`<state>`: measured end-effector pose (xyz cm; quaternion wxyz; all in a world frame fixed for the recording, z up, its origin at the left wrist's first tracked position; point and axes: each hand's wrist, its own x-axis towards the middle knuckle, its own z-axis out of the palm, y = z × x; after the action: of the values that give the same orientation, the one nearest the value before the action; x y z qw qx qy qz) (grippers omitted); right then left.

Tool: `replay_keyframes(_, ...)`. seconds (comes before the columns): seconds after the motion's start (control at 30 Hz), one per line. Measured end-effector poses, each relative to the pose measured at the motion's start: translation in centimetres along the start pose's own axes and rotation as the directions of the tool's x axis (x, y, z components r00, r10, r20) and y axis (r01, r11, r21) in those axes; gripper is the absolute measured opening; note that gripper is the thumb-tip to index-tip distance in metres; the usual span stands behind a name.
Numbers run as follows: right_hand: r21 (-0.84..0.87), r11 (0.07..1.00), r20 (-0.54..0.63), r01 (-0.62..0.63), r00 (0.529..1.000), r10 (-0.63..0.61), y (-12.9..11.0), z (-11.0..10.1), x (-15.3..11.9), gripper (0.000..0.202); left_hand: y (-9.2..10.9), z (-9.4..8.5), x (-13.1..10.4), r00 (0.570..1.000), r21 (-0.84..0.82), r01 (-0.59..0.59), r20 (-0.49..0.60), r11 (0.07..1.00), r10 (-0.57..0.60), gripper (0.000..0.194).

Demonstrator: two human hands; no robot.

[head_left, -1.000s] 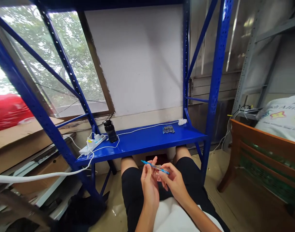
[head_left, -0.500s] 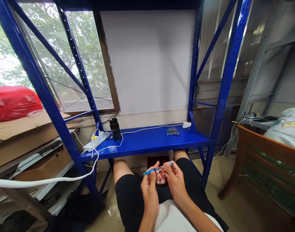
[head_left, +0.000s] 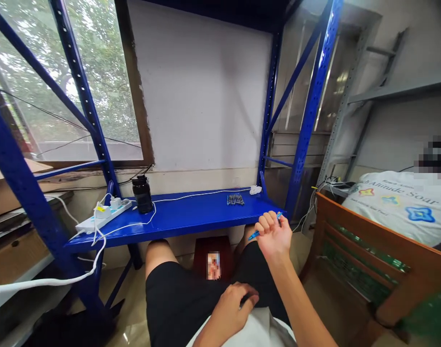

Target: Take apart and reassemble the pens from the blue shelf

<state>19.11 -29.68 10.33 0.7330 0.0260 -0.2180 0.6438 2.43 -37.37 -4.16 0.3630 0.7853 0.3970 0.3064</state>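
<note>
My right hand (head_left: 275, 241) is raised over my right thigh, its fingers curled round a blue pen (head_left: 254, 235); the pen's two ends stick out on either side of the fist. Low over my lap, my left hand (head_left: 229, 308) hangs with loosely bent fingers, the thumb apart from them and a dark gap between; I see nothing in it. On the blue shelf (head_left: 188, 214) in front of me lies a row of several dark pens (head_left: 235, 199). Between my knees, a small picture-faced item (head_left: 214, 266) rests on a dark red surface (head_left: 201, 255).
A black bottle (head_left: 142, 195) and a white power strip (head_left: 104, 217) with plugs stand on the shelf's left side. White cables run across it. Blue uprights (head_left: 307, 96) frame the shelf. At right, a person in a white shirt (head_left: 394, 202) sits on a wooden chair (head_left: 365, 250).
My hands have separated: the right one has moved up and right with the pen, the left has dropped to my lap and let go of it. The view has turned right.
</note>
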Motion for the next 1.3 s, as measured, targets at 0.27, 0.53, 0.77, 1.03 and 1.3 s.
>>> replay_keyframes(0.27, 0.054, 0.995, 0.047, 0.087, 0.995, -0.089, -2.8, 0.6, 1.0, 0.047, 0.1, 0.0, -0.1, 0.997, 0.102, 0.014, 0.07, 0.995, -0.022, 0.033)
replay_keyframes(0.53, 0.078, 0.994, 0.016, 0.073, 0.997, -0.074, -1.9, 0.9, 0.3, 0.048, 0.0, -0.2, -0.1, 0.999, 0.079, 0.014, 0.039, 0.997, -0.017, 0.031)
replay_keyframes(0.77, 0.08, 0.996, 0.028, 0.031, 0.999, -0.033, -1.0, 0.7, 0.8, 0.044, 0.7, -0.3, -0.3, 0.999, 0.087, 0.012, 0.03, 0.996, -0.014, 0.032)
replay_keyframes(1.03, -0.229, 0.973, -0.198, 0.006, 0.979, -0.053, 1.0, -6.6, 2.8, 0.037, 0.9, -0.4, -0.6, 0.998, 0.074, 0.054, 0.009, 0.996, -0.054, 0.031)
replay_keyframes(1.3, -0.707, 0.702, -0.203, 0.079, 0.929, -0.309, 0.2, -12.3, 5.7, 0.063, 1.2, -0.5, -0.5, 0.998, 0.049, 0.056, 0.013, 0.997, -0.057, 0.032)
